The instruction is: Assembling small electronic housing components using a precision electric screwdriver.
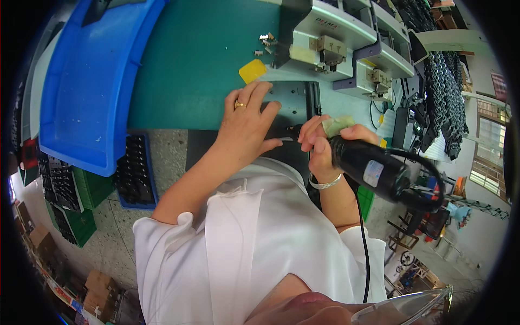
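A flat black panel (pixel 290 100) with small holes lies at the table's near edge. My left hand (pixel 246 119), with a ring on one finger, rests over the panel's left part, its fingers spread and thumb apart. My right hand (pixel 325 146) is closed around a black electric screwdriver (pixel 374 170), tilted with its cord end out to the right. Greenish tape wraps the tool near my fingers. Its tip points toward the panel's near right part, where my fingers partly hide it. Beyond the panel lie a yellow square piece (pixel 253 71) and several small connector-like parts (pixel 265 43).
Two grey-white machines (pixel 336 32) stand at the back right of the green table mat (pixel 184 70). A large blue tray (pixel 92 81) is at the left. Below it, crates (pixel 135 168) hold black parts. A black cord (pixel 364 244) hangs beside my right arm.
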Action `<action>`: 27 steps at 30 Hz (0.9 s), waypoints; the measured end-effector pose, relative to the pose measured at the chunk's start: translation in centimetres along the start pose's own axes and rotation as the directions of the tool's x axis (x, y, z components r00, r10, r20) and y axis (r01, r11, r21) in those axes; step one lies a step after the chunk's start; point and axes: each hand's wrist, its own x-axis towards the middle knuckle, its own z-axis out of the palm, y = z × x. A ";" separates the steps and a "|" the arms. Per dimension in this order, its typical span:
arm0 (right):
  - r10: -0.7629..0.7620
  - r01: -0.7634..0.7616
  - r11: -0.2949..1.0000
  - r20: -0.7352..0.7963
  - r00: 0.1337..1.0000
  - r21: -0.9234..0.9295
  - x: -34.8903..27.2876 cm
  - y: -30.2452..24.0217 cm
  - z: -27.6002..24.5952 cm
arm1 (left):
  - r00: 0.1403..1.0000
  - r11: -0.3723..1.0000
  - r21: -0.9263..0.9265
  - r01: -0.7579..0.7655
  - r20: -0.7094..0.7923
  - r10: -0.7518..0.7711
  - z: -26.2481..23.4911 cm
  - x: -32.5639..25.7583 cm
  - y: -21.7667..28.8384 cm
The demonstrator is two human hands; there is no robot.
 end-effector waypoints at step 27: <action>0.106 -0.007 0.979 -0.482 0.870 0.202 2.5 -2.3 -4.2 | 0.831 0.812 0.335 0.478 -0.473 -0.293 -2.6 6.7 -8.7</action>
